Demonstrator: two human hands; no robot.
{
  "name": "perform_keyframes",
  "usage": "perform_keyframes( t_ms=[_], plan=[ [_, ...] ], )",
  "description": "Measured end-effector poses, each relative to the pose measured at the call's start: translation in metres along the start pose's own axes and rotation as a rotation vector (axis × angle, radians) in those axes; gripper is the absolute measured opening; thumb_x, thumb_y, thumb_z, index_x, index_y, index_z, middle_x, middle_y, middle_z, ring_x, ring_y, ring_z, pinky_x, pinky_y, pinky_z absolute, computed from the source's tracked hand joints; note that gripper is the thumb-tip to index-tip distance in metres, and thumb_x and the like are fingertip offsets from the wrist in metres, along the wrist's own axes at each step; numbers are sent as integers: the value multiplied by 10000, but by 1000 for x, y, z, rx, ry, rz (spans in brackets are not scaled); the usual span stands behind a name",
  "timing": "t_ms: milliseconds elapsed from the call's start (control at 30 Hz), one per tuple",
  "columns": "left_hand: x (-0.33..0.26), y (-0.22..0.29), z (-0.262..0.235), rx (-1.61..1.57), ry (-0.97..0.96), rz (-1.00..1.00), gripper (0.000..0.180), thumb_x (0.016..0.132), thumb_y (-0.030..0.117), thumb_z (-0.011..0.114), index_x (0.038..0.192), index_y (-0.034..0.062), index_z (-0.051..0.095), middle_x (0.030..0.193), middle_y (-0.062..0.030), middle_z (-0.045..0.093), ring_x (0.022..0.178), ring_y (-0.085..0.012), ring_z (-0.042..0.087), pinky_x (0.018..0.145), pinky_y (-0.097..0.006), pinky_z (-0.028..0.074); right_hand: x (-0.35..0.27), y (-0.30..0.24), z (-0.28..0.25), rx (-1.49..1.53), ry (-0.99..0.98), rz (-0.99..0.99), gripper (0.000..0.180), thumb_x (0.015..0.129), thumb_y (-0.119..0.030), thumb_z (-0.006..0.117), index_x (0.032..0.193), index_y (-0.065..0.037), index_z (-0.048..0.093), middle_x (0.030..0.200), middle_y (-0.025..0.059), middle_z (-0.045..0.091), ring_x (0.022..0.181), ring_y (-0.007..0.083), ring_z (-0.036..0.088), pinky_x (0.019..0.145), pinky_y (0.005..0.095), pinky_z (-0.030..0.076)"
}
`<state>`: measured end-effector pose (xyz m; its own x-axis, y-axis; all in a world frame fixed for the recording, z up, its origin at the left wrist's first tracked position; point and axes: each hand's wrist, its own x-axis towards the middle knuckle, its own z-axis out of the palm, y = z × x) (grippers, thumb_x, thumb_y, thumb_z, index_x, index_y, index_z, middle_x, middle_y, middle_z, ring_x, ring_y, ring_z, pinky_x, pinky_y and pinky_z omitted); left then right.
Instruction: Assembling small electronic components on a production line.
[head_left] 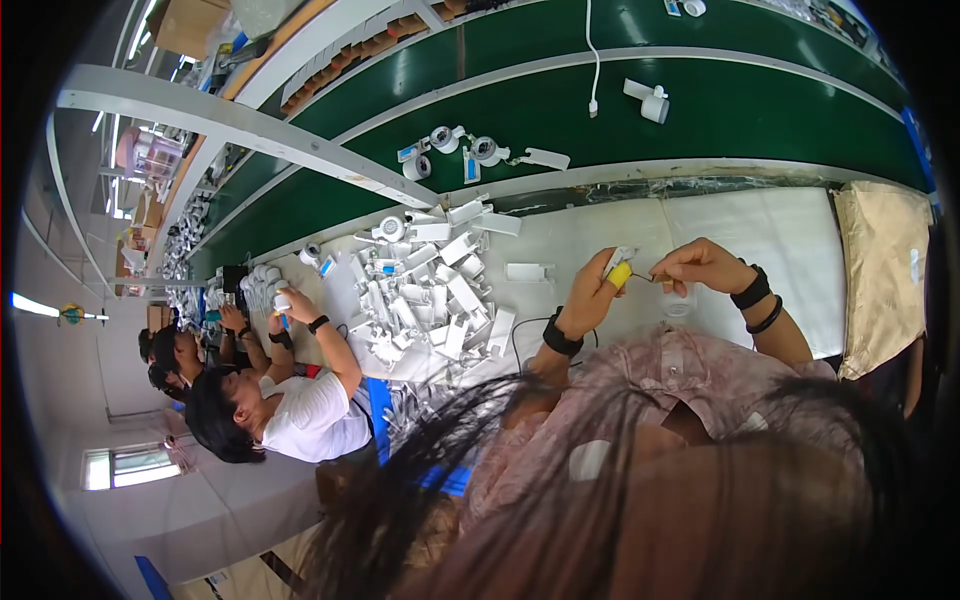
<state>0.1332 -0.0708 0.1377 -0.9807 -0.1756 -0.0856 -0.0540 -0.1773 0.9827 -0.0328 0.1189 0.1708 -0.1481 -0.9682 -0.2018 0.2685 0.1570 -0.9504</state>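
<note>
My left hand (590,288) is closed around a small white plastic part (624,254) with a bright yellow piece (620,274) on its near side. To its right, my right hand (700,264) pinches something small at its fingertips. A thin dark line, like a wire (641,278), runs between the yellow piece and those fingertips; I cannot make out what the fingers hold. Just below the right fingers, a small clear round cup (680,304) stands on the white work surface (745,240). Black bands circle both wrists.
Left of my hands lies a big heap of white plastic housings (430,285), with one single housing (528,272) apart. Beyond runs a green conveyor (540,115) carrying white lamp-like units (484,151). A co-worker (310,410) sits left; beige cloth (882,270) hangs right.
</note>
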Motion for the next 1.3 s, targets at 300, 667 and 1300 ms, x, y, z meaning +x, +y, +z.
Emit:
perform_keyframes(
  t_ms=[300,667,1300],
  plan=[
    [4,14,12,464,37,299,343,928,-15,458,1268,-9,497,1012,-107,643,854,-152,621,804,-267,498,2,16,-3,-167,-87,74,135,946,-81,565,907,31,632,821,83,649,717,147,640,676,268,518],
    [5,11,19,447,72,100,288,943,-2,387,1222,-4,459,911,-108,635,705,-137,603,631,-242,491,15,4,-5,-244,-147,172,143,863,-99,681,943,13,645,755,69,660,705,143,662,599,262,496],
    [2,16,21,-138,102,2,333,856,-31,448,1185,-16,401,856,-94,564,560,-116,521,481,-260,456,28,24,45,-864,609,-676,149,787,-41,706,930,-61,666,912,88,625,859,264,595,743,347,485]
  ],
)
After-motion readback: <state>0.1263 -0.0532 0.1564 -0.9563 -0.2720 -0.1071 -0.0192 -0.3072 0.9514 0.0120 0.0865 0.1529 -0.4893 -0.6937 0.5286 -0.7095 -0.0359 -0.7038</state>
